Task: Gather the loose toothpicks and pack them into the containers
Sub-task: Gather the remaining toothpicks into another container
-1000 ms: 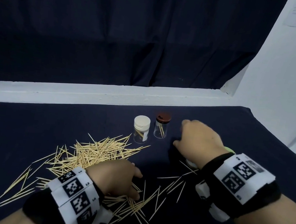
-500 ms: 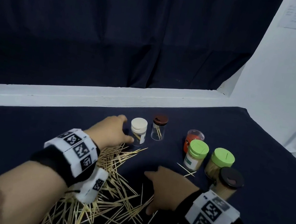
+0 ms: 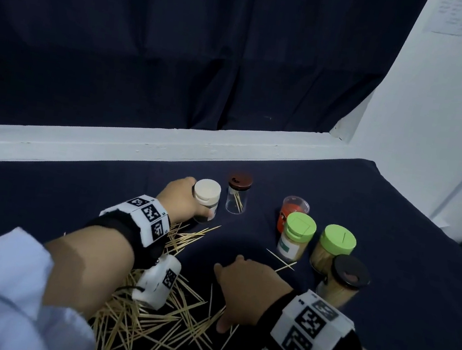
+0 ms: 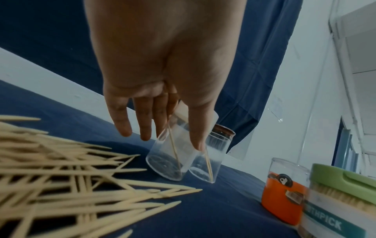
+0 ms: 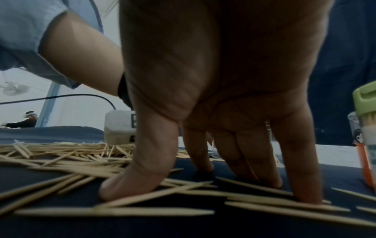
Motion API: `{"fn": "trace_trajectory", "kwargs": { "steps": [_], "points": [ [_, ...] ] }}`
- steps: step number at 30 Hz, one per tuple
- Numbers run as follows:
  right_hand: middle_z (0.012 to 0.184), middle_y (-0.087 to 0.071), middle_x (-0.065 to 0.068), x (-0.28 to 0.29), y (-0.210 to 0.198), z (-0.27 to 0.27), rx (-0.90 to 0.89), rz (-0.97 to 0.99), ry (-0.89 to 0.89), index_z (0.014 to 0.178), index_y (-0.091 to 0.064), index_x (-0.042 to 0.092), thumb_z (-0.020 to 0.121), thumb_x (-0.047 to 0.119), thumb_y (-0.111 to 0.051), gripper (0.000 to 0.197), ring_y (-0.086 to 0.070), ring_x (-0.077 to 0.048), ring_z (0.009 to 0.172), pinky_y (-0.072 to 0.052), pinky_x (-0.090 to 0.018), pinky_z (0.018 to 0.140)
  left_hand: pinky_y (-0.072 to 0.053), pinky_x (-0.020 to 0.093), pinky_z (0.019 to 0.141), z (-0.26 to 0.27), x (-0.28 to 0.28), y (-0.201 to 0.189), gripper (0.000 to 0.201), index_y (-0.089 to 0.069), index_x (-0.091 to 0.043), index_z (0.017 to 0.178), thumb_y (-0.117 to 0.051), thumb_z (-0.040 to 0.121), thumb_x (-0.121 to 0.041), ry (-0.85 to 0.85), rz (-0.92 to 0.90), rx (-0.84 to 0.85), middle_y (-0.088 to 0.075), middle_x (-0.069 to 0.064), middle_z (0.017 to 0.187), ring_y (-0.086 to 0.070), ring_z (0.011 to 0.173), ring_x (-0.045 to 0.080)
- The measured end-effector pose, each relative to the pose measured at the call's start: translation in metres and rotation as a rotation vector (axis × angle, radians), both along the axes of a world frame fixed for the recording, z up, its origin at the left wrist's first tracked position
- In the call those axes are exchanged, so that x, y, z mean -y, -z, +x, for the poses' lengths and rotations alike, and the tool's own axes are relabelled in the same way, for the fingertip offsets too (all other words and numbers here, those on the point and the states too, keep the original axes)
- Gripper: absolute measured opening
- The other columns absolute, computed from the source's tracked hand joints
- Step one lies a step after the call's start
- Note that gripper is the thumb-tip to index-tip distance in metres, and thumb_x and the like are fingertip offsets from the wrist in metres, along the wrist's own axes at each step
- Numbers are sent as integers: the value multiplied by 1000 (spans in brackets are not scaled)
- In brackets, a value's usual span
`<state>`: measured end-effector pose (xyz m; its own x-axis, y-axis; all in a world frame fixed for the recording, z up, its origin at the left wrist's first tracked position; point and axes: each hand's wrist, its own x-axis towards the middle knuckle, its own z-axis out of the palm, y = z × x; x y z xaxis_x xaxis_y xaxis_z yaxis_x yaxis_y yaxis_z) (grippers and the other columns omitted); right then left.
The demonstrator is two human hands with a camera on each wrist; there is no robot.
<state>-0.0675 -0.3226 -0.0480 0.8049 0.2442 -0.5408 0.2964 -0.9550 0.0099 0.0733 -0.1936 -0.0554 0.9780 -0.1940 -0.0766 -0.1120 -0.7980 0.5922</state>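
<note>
Reaching for the white-capped jar

My left hand (image 3: 183, 201) grips the white-capped jar (image 3: 206, 198) beyond the toothpicks (image 3: 146, 319); my right hand (image 3: 247, 290) presses spread fingers on them.

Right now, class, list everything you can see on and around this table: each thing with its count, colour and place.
loose toothpicks: many, pale wood, piled front left.
white-lidded jar: one, clear, behind the pile.
brown-lidded jar: one, clear, right of it.
orange container: one, open-topped, centre right.
green-lidded jars: two, full, right.
dark-lidded jar: one, full, front right.
table cloth: one, navy.
left hand: grips the white-lidded jar.
right hand: fingertips spread on toothpicks.
</note>
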Motion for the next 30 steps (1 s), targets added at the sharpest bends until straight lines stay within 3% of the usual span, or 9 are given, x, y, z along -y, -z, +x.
{"fn": "trace_trajectory", "kwargs": {
  "steps": [6,13,18,22,25,28,30],
  "points": [
    [131,-48,-16,2,2,1,38,19,-8,143,-32,9,76,41,-75,85,-47,-32,119,-45,-42,90,-36,24,74,-11,-3,-14,41,-51,-17,100,-79,73,-31,-21,-124,88,-55,-4,98,-51,90,14],
    [121,-57,-12,2,9,3,68,26,-17,135,-45,8,71,43,-78,80,-54,-29,111,-50,-43,88,-41,20,73,-49,-25,-38,45,-54,-23,107,-80,71,-33,-28,-268,198,-62,-9,102,-58,91,8],
    [130,-53,-8,2,9,5,82,100,104,136,-46,13,73,52,-73,78,-51,-26,120,-46,-43,97,-40,18,69,-89,-50,-43,50,-55,-30,105,-82,64,-36,-98,-258,301,-56,-4,103,-57,87,9],
    [130,-56,-2,0,-20,3,204,553,324,134,-48,20,84,56,-60,63,-53,-16,117,-42,-28,98,-38,4,65,-125,-66,-43,49,-53,-37,102,-83,66,-26,-114,-221,374,-44,-12,101,-50,84,-2],
    [98,-67,4,-16,-44,-2,281,992,442,131,-50,23,78,67,-53,68,-63,-8,89,-49,-27,85,-36,0,69,-143,-76,-40,49,-54,-39,100,-84,64,-22,-101,-213,450,-47,-15,100,-48,88,-7],
    [83,-70,2,-36,-53,-8,240,1184,488,125,-54,27,52,88,-44,95,-68,-11,69,-57,-39,79,-42,10,73,-157,-82,-37,49,-59,-35,99,-84,61,-18,-85,-175,519,-56,-16,93,-52,86,-2],
    [69,-68,0,-46,-54,-10,247,1219,477,111,-60,25,60,81,-54,76,-63,-8,55,-57,-34,72,-46,21,76,-165,-85,-37,48,-60,-34,100,-84,60,-21,-71,-142,545,-60,-18,92,-54,87,2]
  ]
}}
